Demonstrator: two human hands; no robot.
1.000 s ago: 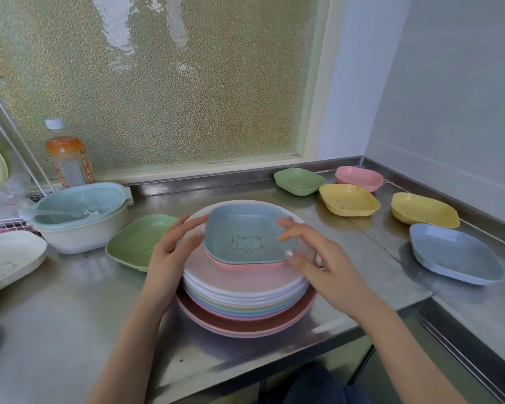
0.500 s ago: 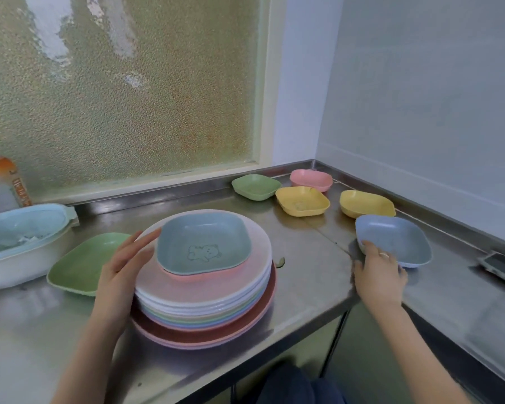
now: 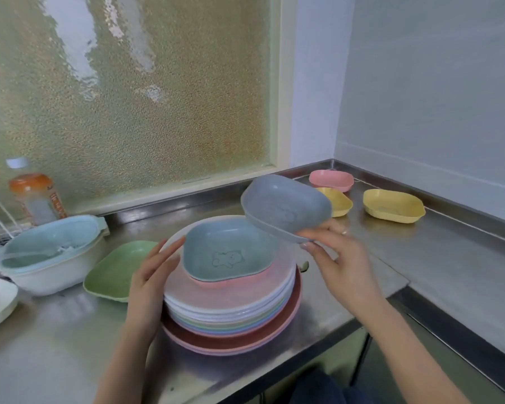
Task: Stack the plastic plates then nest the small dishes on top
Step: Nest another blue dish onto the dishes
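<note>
Brushed steel counter (image 3: 420,258) wraps the corner, dull sheen and smudges, under a pebbled frosted window (image 3: 129,97). Centre stage, the stack of round plastic plates (image 3: 231,310) sits near the front edge, matte pastels layered on a wide reddish-brown base plate, a speckled pink one on top. Nested on that, a rounded-square teal dish (image 3: 228,252) with a bear outline in its floor, sitting inside a pink dish whose rim peeks out below. Left hand (image 3: 152,281) rests open, fingers straight against the stack's left side. Right hand (image 3: 338,258) pinches the near rim of a grey-blue dish (image 3: 286,211), speckled, rounded-square, tilted in the air just above and right of the stack. Behind it: two yellow dishes (image 3: 394,205) and a pink one at the back corner. A flat green dish (image 3: 120,266) lies left of the stack, by a pale tub (image 3: 53,258).
</note>
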